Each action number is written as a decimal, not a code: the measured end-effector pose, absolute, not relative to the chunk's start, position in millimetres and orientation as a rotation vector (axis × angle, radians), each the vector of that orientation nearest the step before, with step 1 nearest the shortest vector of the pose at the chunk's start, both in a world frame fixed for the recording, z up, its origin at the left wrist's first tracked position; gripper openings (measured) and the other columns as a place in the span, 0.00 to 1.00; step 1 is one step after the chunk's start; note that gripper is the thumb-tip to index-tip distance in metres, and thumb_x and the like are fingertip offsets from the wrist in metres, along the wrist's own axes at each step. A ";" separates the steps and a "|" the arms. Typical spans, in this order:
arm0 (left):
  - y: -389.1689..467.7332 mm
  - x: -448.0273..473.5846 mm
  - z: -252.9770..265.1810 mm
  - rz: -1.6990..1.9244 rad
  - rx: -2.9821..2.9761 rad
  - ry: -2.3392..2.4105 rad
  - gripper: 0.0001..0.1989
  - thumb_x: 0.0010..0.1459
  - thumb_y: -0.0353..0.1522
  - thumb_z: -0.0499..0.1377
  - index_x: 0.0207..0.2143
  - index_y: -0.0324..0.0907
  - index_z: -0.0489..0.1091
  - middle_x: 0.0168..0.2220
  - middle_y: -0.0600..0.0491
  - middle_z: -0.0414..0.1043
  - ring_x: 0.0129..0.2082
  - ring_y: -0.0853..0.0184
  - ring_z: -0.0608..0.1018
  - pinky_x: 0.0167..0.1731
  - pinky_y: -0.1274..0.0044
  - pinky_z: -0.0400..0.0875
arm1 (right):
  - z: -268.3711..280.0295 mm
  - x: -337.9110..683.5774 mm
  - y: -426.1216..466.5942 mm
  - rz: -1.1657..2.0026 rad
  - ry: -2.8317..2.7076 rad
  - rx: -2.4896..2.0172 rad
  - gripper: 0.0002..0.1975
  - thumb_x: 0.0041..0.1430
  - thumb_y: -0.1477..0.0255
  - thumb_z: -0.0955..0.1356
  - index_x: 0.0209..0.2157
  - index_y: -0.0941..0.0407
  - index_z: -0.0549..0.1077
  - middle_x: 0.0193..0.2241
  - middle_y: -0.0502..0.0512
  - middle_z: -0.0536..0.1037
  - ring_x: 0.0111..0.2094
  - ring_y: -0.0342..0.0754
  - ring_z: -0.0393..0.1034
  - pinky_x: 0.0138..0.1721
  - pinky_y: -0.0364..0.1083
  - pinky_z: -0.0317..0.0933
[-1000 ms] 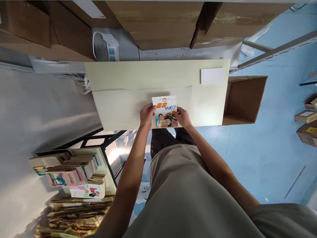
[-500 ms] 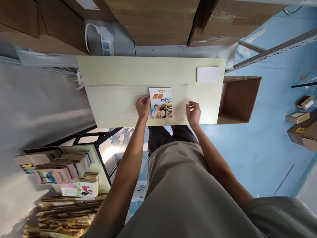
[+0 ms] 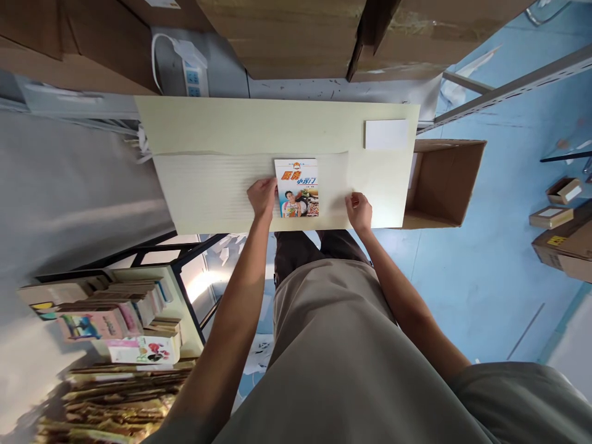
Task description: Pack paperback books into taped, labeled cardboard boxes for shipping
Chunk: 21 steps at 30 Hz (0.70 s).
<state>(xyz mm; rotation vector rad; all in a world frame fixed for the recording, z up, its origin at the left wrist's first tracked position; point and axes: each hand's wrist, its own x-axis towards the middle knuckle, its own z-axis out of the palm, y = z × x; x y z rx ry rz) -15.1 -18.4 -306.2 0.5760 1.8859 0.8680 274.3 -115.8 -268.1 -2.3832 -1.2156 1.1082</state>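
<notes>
A book (image 3: 298,188) with a colourful cover lies face up on a thin, whitish, finely ribbed sheet (image 3: 208,191), near the front of a pale table (image 3: 231,123). The cover has orange and blue Chinese lettering and a picture of a person in an apron with food. At the book's left edge, my left hand (image 3: 263,197) is closed, its thumb and fingers gripping that edge. My right hand (image 3: 359,211) is at the sheet's right end, apart from the book. Its fingers are curled in, and whatever they may pinch is hidden.
A white rectangular block or stack of cards (image 3: 386,134) lies at the table's back right. An open cardboard box (image 3: 444,185) stands beyond the right end. Large cartons (image 3: 287,37) line the back, near a power strip (image 3: 192,77). Books (image 3: 115,308) fill a shelf at lower left.
My right hand's fingers have curled in more beside the sheet's right end. My left hand stays at the book's edge. The whole view has shifted slightly.
</notes>
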 end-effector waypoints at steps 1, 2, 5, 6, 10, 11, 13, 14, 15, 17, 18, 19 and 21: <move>-19.0 -15.7 -305.9 0.871 0.580 1.882 0.09 0.57 0.37 0.71 0.35 0.41 0.78 0.34 0.49 0.83 0.38 0.61 0.85 0.42 0.71 0.82 | -267.4 274.0 -115.5 1.116 -1.218 -2.386 0.14 0.78 0.63 0.66 0.52 0.55 0.79 0.50 0.68 0.88 0.48 0.57 0.84 0.55 0.54 0.75; -19.5 -16.6 -306.0 0.877 0.585 1.871 0.10 0.55 0.36 0.72 0.36 0.41 0.78 0.35 0.49 0.84 0.38 0.60 0.85 0.42 0.71 0.82 | -266.7 273.7 -115.2 1.122 -1.216 -2.389 0.13 0.77 0.63 0.66 0.50 0.55 0.79 0.49 0.68 0.88 0.47 0.58 0.84 0.55 0.55 0.75; -20.2 -19.6 -308.4 0.886 0.621 1.807 0.18 0.49 0.31 0.74 0.44 0.41 0.79 0.39 0.49 0.85 0.44 0.59 0.87 0.49 0.69 0.85 | -262.8 272.4 -115.1 1.136 -1.185 -2.398 0.11 0.76 0.61 0.67 0.45 0.52 0.79 0.45 0.65 0.89 0.46 0.58 0.84 0.53 0.55 0.76; -20.2 -20.4 -309.7 0.886 0.636 1.788 0.20 0.49 0.31 0.74 0.45 0.41 0.79 0.40 0.49 0.85 0.46 0.58 0.88 0.51 0.68 0.85 | -260.7 272.0 -115.2 1.137 -1.172 -2.396 0.11 0.76 0.61 0.67 0.43 0.52 0.78 0.44 0.64 0.89 0.45 0.58 0.84 0.53 0.55 0.76; -19.5 -21.0 -315.3 0.894 0.670 1.761 0.19 0.51 0.32 0.75 0.46 0.41 0.79 0.42 0.48 0.86 0.50 0.55 0.89 0.55 0.65 0.86 | -246.6 269.8 -115.3 1.127 -1.141 -2.364 0.09 0.73 0.62 0.68 0.39 0.51 0.75 0.42 0.62 0.89 0.43 0.58 0.84 0.51 0.56 0.75; -19.2 -20.6 -316.1 0.897 0.673 1.758 0.19 0.51 0.32 0.75 0.45 0.41 0.79 0.42 0.48 0.86 0.50 0.55 0.89 0.56 0.65 0.86 | -241.5 268.6 -115.2 1.122 -1.141 -2.354 0.08 0.72 0.63 0.68 0.38 0.51 0.74 0.41 0.61 0.89 0.42 0.58 0.84 0.51 0.56 0.75; -18.6 -19.6 -316.8 0.900 0.677 1.753 0.18 0.52 0.32 0.75 0.45 0.40 0.80 0.42 0.47 0.86 0.49 0.55 0.89 0.56 0.64 0.86 | -229.9 264.5 -115.0 1.109 -1.169 -2.325 0.08 0.72 0.62 0.68 0.38 0.50 0.73 0.40 0.60 0.88 0.42 0.57 0.84 0.50 0.55 0.76; -18.3 -19.1 -316.7 0.899 0.680 1.753 0.17 0.52 0.32 0.75 0.45 0.40 0.80 0.43 0.47 0.87 0.49 0.55 0.89 0.56 0.64 0.86 | -223.6 261.1 -114.8 1.103 -1.201 -2.300 0.09 0.73 0.62 0.68 0.38 0.50 0.73 0.41 0.59 0.87 0.42 0.56 0.84 0.50 0.55 0.76; -17.9 -18.7 -316.4 0.896 0.683 1.754 0.17 0.53 0.32 0.75 0.45 0.41 0.80 0.43 0.47 0.87 0.49 0.55 0.89 0.56 0.64 0.86 | -217.3 256.6 -114.5 1.099 -1.245 -2.266 0.10 0.74 0.61 0.68 0.38 0.50 0.73 0.41 0.59 0.87 0.42 0.55 0.84 0.49 0.54 0.76; -16.9 -18.2 -315.5 0.888 0.700 1.759 0.16 0.54 0.31 0.74 0.45 0.41 0.80 0.44 0.46 0.87 0.50 0.56 0.89 0.56 0.65 0.86 | -205.7 244.2 -113.2 1.099 -1.358 -2.186 0.11 0.75 0.60 0.68 0.38 0.50 0.73 0.44 0.59 0.85 0.42 0.54 0.83 0.48 0.53 0.77; -16.4 -18.2 -314.8 0.881 0.717 1.761 0.15 0.55 0.31 0.74 0.45 0.41 0.80 0.44 0.46 0.87 0.50 0.56 0.89 0.56 0.66 0.86 | -201.0 236.4 -112.0 1.106 -1.417 -2.148 0.12 0.76 0.60 0.68 0.38 0.50 0.73 0.45 0.59 0.85 0.43 0.53 0.83 0.47 0.53 0.77; -16.2 -18.5 -313.8 0.870 0.738 1.764 0.15 0.55 0.31 0.74 0.45 0.41 0.80 0.45 0.46 0.87 0.50 0.57 0.89 0.56 0.66 0.86 | -197.4 227.5 -110.1 1.118 -1.471 -2.120 0.12 0.77 0.61 0.68 0.38 0.51 0.74 0.46 0.59 0.84 0.43 0.53 0.83 0.46 0.52 0.76; -17.3 -19.4 -310.8 0.841 0.794 1.775 0.13 0.58 0.32 0.73 0.45 0.41 0.79 0.44 0.47 0.87 0.49 0.58 0.89 0.55 0.68 0.85 | -194.6 207.3 -104.3 1.155 -1.569 -2.085 0.11 0.79 0.63 0.68 0.39 0.51 0.75 0.47 0.59 0.83 0.43 0.53 0.83 0.46 0.51 0.76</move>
